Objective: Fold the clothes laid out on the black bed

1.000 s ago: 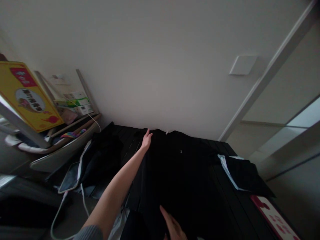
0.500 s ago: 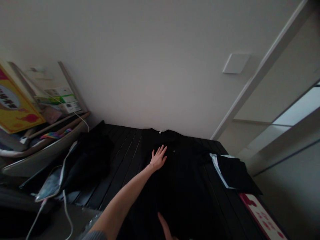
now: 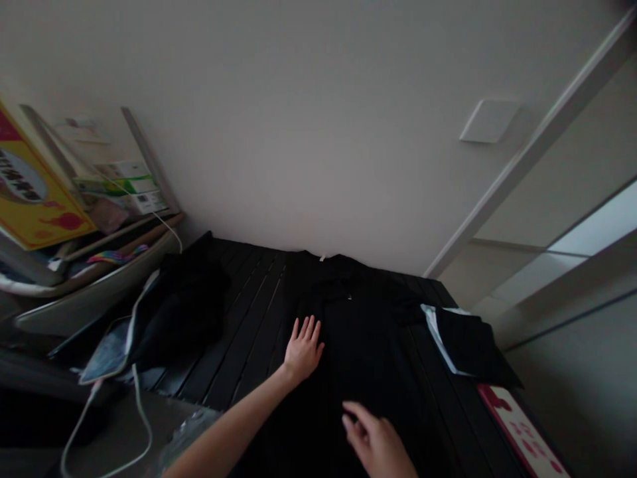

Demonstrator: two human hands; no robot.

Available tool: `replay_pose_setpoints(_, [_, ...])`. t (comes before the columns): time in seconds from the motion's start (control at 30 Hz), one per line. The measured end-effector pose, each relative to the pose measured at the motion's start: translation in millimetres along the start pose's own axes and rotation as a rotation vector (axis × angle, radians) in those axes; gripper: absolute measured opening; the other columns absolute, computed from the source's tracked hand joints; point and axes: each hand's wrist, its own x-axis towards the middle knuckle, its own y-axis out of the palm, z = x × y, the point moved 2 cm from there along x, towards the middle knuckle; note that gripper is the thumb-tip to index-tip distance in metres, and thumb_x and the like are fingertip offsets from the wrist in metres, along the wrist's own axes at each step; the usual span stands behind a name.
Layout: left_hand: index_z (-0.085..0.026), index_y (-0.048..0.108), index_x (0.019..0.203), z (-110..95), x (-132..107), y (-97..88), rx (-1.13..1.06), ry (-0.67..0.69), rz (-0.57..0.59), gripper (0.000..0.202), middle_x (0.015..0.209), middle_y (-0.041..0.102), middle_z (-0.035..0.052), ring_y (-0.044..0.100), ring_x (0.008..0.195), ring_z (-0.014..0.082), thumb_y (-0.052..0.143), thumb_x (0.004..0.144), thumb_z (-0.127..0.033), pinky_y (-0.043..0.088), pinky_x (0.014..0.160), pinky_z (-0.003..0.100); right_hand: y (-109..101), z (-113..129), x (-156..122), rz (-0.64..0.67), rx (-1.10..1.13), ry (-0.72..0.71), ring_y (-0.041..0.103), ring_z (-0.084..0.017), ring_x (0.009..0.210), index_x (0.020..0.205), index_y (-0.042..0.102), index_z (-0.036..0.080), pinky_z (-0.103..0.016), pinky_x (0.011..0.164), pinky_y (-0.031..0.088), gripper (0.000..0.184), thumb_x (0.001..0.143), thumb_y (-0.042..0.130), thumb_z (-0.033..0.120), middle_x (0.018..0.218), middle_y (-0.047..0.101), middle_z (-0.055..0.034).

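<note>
A black shirt (image 3: 363, 352) lies spread on the dark slatted surface, its neck end against the wall and a small white label (image 3: 322, 258) at the neckline. My left hand (image 3: 302, 350) rests flat on the left part of the shirt, fingers stretched out and pointing away from me. Nearer to me, my right hand (image 3: 378, 441) hovers over the lower part of the shirt. Its thumb and forefinger point left with a small gap between them, and I see nothing held there. The other right-hand fingers are mostly hidden.
To the right lies a folded black garment (image 3: 465, 338) with white edging, near a red and white box (image 3: 522, 428). Dark cloth (image 3: 189, 312) and a white cable (image 3: 142, 411) are at left. A cluttered basket (image 3: 99, 289) stands beyond, and the wall (image 3: 318, 133) bounds the back.
My left hand has slid toward me along the shirt, a little to the left. My right hand has come further into view from the bottom edge. The view has shifted slightly.
</note>
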Motion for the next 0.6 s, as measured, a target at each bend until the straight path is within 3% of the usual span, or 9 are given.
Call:
replay_pose_setpoints(0.03, [-0.015, 0.033, 0.147, -4, -2, 1.2, 0.004, -0.024, -0.004, 0.058, 0.152, 0.032, 0.0143, 0.024, 0.143, 0.0285, 0.040, 0.093, -0.036, 0.018, 0.116, 0.054, -9, -14, 17, -0.048, 0.046, 0.042, 0.070, -0.023, 0.067, 0.118, 0.064, 0.029, -0.033, 0.064, 0.057, 0.049, 0.090, 0.031, 0.052, 0.077, 0.074, -0.0038])
replay_pose_setpoints(0.1, [-0.015, 0.031, 0.148, -10, -6, 2.9, 0.002, -0.048, -0.017, 0.061, 0.153, 0.030, 0.0145, 0.022, 0.143, 0.0299, 0.040, 0.093, -0.039, 0.020, 0.116, 0.054, -30, -40, 48, -0.199, 0.044, 0.053, 0.069, -0.024, 0.091, 0.124, 0.059, 0.018, -0.036, 0.082, 0.055, 0.055, 0.091, 0.031, 0.051, 0.109, 0.070, -0.0120])
replay_pose_setpoints(0.2, [-0.017, 0.026, 0.150, -13, -12, 1.7, -0.008, -0.033, -0.034, 0.064, 0.155, 0.026, 0.0123, 0.019, 0.144, 0.0304, 0.039, 0.093, -0.046, 0.020, 0.116, 0.055, -52, -77, 84, -0.346, -0.061, 0.153, 0.051, -0.031, 0.125, 0.131, 0.051, 0.007, -0.044, 0.101, 0.042, 0.065, 0.087, 0.033, 0.052, 0.132, 0.055, -0.0212])
replay_pose_setpoints(0.27, [-0.019, 0.025, 0.150, -10, -15, -1.9, -0.008, -0.018, -0.020, 0.065, 0.156, 0.025, 0.0110, 0.019, 0.144, 0.0293, 0.038, 0.094, -0.048, 0.020, 0.116, 0.054, -60, -98, 103, -0.384, -0.114, 0.299, 0.042, -0.034, 0.132, 0.138, 0.044, 0.006, -0.049, 0.102, 0.039, 0.071, 0.086, 0.032, 0.054, 0.137, 0.050, -0.0244])
replay_pose_setpoints(0.4, [-0.021, 0.022, 0.151, 5, -21, -13.8, -0.013, 0.014, 0.025, 0.065, 0.156, 0.023, 0.0089, 0.020, 0.144, 0.0276, 0.035, 0.095, -0.051, 0.021, 0.117, 0.051, -69, -130, 136, -0.450, -0.111, 0.576, 0.036, -0.043, 0.133, 0.146, 0.035, 0.017, -0.065, 0.099, 0.030, 0.082, 0.082, 0.031, 0.069, 0.147, 0.035, -0.0276])
replay_pose_setpoints(0.6, [-0.028, 0.013, 0.152, 32, -30, -31.7, -0.036, 0.068, 0.054, 0.064, 0.157, 0.021, 0.0046, 0.020, 0.144, 0.0245, 0.035, 0.096, -0.051, 0.021, 0.117, 0.048, -71, -157, 179, -0.429, -0.027, 0.753, 0.026, -0.054, 0.133, 0.148, 0.030, 0.019, -0.080, 0.086, 0.019, 0.092, 0.077, 0.029, 0.078, 0.149, 0.026, -0.0317])
